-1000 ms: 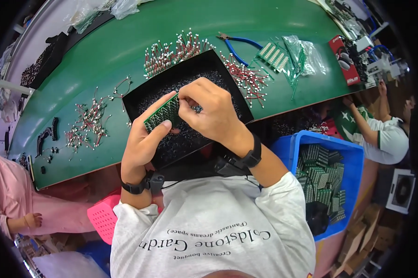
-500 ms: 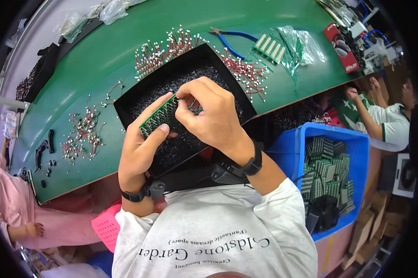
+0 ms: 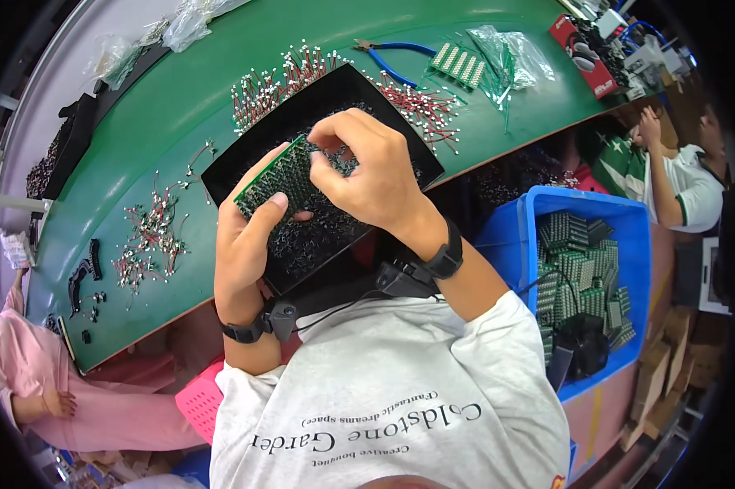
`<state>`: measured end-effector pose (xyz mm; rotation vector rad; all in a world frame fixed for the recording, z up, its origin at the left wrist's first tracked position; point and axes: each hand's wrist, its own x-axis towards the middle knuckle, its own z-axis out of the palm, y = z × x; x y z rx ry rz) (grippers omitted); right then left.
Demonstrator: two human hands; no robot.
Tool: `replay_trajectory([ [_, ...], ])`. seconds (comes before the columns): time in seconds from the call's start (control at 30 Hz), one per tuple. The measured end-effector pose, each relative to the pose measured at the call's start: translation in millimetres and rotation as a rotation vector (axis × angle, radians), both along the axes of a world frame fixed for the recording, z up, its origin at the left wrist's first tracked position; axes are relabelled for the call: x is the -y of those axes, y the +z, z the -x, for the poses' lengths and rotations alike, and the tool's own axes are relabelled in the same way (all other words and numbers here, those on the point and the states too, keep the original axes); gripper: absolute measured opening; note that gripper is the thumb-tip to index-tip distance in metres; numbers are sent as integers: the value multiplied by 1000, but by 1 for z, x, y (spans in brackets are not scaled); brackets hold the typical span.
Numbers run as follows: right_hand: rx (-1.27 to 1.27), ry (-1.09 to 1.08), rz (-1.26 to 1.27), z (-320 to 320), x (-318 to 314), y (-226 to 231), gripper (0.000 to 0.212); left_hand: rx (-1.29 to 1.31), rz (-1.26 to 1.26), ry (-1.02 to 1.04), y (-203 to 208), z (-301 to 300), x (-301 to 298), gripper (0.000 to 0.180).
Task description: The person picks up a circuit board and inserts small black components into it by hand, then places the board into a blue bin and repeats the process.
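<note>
Green and broad, a table [image 3: 163,114] curves across the head view, with 1 co-worker in pink [image 3: 37,367] at the far left and another person in white and green [image 3: 693,187] at the far right. Near its front edge sits a black tray [image 3: 347,81], strewn with small black bits [image 3: 310,248]. Above that tray the left hand [image 3: 243,244] holds a green circuit board [image 3: 263,183], tilted, its face studded with rows of small dark parts; the fingers are clamped on it, thumb across the front. The right hand [image 3: 371,167] curls at the board's upper corner, thumb and forefinger bent close to the edge (I cannot tell whether they meet, or grip anything small). Behind the tray and to its right lie red-and-white wires [image 3: 286,85], and a looser tangle of wires [image 3: 149,240] spreads to the left. Farther back are blue-handled pliers [image 3: 388,65], a pale-dotted board [image 3: 459,67] and a clear plastic bag [image 3: 526,61]. Beside the table, at the person's right, a blue bin [image 3: 506,224] holds many green boards [image 3: 577,265], heaped loosely.
</note>
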<state>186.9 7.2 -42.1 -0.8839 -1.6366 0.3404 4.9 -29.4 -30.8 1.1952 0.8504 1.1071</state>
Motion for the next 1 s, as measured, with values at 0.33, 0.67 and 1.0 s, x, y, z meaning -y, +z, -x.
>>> replay_trajectory([
  [0.33,31,-7,-42,2,0,-6,9,-6,-8,25,-3,2,1,50],
  [0.67,126,-116,5,1,3,-4,14,38,-29,76,-2,0,2,55],
  [1.0,51,37,-157,13,-2,-9,17,36,-69,131,3,-3,8,56],
])
